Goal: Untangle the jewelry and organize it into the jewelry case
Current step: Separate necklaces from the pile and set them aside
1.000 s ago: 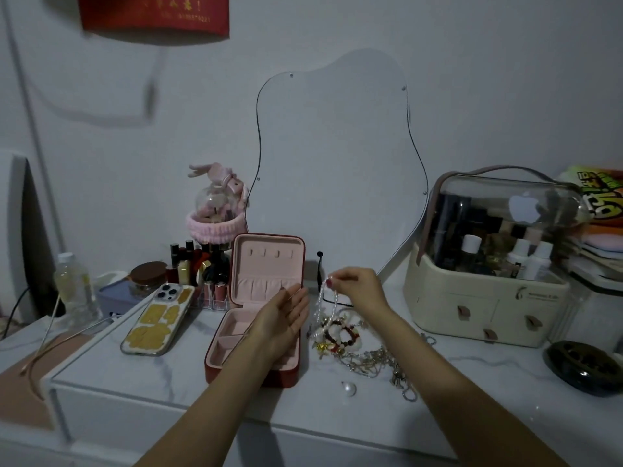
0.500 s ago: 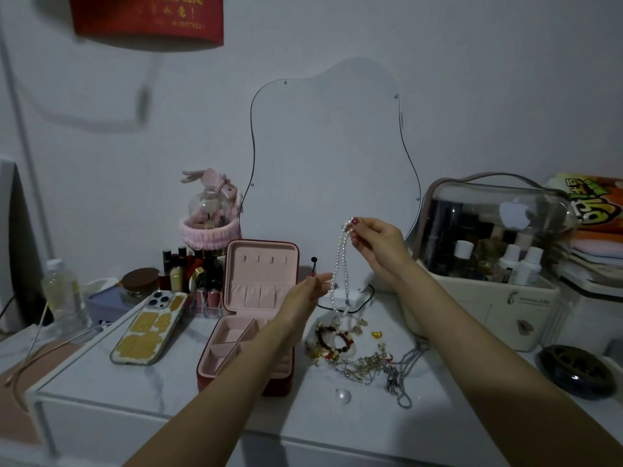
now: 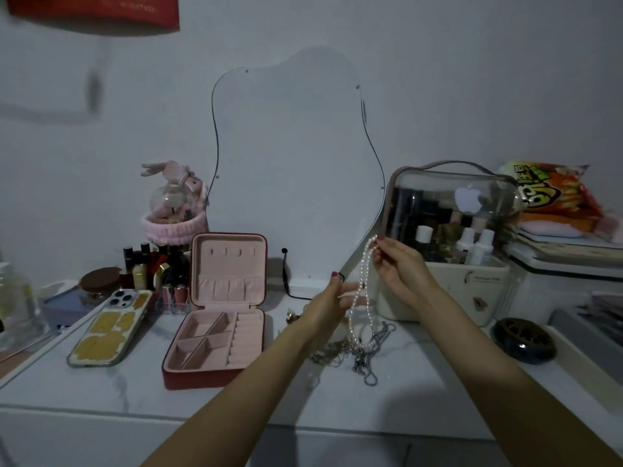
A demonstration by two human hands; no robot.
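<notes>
Now the right hand [image 3: 401, 267], pinched on the pearl necklace [image 3: 362, 291], had raised it off the tangled pile [image 3: 350, 352]; left hand [image 3: 332, 306] open, steadying the strand, ready for the jewelry case [image 3: 215, 338]

An apple-shaped logo [image 3: 468, 199] showed white on the clear lid of the cosmetics organiser [image 3: 451, 244]. Small print on the organiser's cream front was too blurred to read. The snack bag [image 3: 553, 193] and the red wall hanging [image 3: 94, 10] bore characters that could not be made out.
</notes>
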